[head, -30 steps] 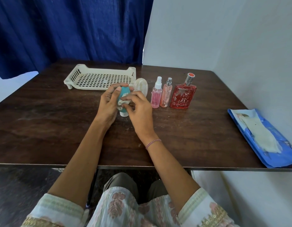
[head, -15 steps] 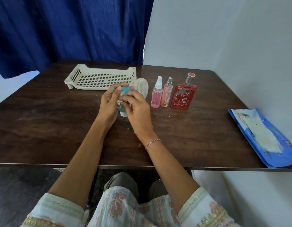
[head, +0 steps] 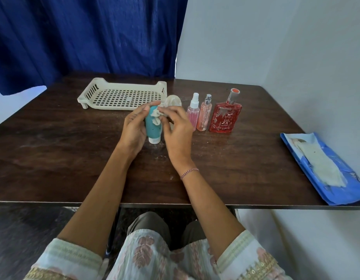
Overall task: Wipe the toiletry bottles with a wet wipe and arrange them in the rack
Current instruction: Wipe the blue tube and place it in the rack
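My left hand [head: 134,128] grips a teal tube [head: 152,128] that stands cap-down on the table. With my right hand [head: 178,130] I pinch a crumpled white wet wipe [head: 155,116] against the tube's upper part. Just behind my right hand stands a pale round container [head: 173,101], partly hidden. To the right stand a pink spray bottle [head: 193,112], a peach spray bottle [head: 204,114] and a red perfume bottle [head: 225,116]. The cream rack [head: 122,96] lies at the back with nothing in it.
An open blue wet-wipe pack [head: 324,168] lies at the table's right edge, a wipe sticking out of it. The dark wooden table [head: 54,148] stands against a white wall on the right and a blue curtain at the back.
The wipe has moved up the tube from its middle to its upper part, and more of the teal body shows. My left hand keeps its hold.
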Motion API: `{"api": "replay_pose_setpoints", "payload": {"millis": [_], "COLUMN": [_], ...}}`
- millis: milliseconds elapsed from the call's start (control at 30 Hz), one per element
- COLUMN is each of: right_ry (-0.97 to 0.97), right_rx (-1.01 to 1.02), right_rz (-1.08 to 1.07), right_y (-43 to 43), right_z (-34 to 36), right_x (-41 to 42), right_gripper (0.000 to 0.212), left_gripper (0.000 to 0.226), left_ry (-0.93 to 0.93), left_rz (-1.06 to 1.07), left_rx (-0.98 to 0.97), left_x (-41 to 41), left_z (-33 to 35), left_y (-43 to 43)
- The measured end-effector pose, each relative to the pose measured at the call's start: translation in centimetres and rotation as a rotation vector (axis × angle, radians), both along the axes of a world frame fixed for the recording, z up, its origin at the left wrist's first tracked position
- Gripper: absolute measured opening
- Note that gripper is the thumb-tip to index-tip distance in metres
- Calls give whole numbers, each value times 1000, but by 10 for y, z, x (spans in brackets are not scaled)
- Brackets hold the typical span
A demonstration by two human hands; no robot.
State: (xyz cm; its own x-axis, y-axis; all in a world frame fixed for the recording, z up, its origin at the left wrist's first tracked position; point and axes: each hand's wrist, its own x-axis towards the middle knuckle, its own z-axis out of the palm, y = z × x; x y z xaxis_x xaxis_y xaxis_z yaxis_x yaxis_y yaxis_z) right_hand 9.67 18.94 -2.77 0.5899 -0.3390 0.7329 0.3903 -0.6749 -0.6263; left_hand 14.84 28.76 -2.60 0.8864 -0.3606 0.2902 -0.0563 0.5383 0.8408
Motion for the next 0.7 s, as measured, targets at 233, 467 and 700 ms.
{"api": "replay_pose_setpoints", "payload": {"millis": [233, 467, 700], "right_ry": [-25, 103, 43], "right_rx": [-123, 17, 16], "right_rz": [8, -5, 3], "right_y": [3, -6, -5], "right_z": [1, -3, 1], "right_x": [-1, 1, -4], "right_gripper": [25, 20, 24], "left_gripper": [31, 31, 31], "left_ry": [-2, -38, -63], "left_rz": [4, 21, 18], "left_rx": [5, 63, 81], "left_x": [0, 2, 1], "left_z": [2, -1, -1], "left_y": [-3, 1, -2]}}
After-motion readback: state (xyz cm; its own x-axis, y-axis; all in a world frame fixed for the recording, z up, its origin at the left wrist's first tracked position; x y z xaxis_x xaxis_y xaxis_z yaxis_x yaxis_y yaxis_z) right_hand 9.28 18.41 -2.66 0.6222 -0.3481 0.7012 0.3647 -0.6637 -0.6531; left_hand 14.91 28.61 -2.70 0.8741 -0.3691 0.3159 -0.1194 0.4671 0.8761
